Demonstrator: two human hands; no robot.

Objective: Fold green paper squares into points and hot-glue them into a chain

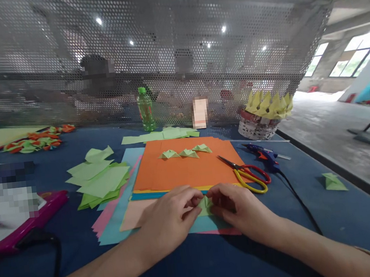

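Note:
Between both hands is a small piece of light green paper (206,206), partly folded, with a raised crease. My left hand (176,214) pinches its left side, and my right hand (240,209) pinches its right side. Both hands are just over the front edge of a stack of coloured paper sheets, topped by an orange sheet (162,171). Three folded green paper pieces (188,153) lie in a row on the orange sheet. Fingertips hide parts of the held paper.
Scissors (241,170) with red and yellow handles and a glue gun (262,154) lie right. Loose green paper squares (101,178) are piled left, near a magenta device (47,212). Behind stand a green bottle (145,109) and a basket (258,124) with yellow folded points.

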